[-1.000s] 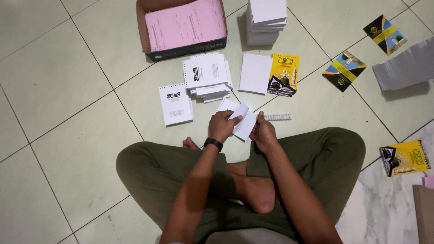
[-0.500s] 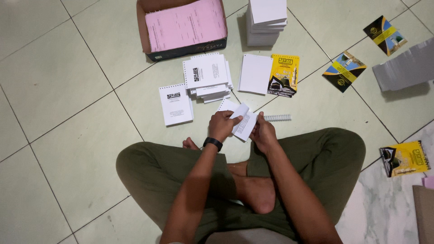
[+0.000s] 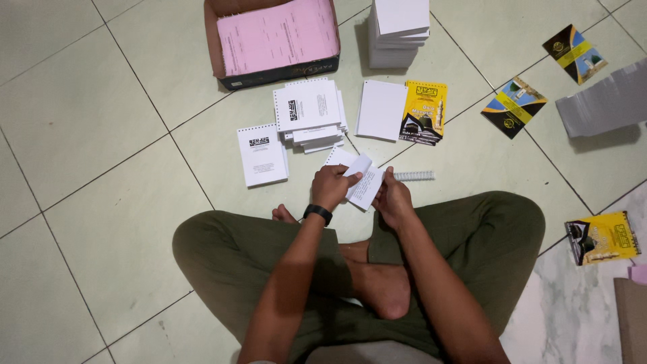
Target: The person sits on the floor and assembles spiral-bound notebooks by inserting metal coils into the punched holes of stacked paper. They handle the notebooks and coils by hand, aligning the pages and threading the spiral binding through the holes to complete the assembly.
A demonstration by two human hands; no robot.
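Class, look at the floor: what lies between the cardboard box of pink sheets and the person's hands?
In the head view, a stack of white punched booklets lies between the box and the hands.

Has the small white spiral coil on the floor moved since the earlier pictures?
No. The spiral coil lies in the same spot on the floor, just below the yellow booklet, right of the right hand.

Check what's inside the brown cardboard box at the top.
The brown cardboard box holds a stack of pink printed sheets that fills nearly all of it. Only the top sheet shows; the stack's depth and anything beneath are covered.
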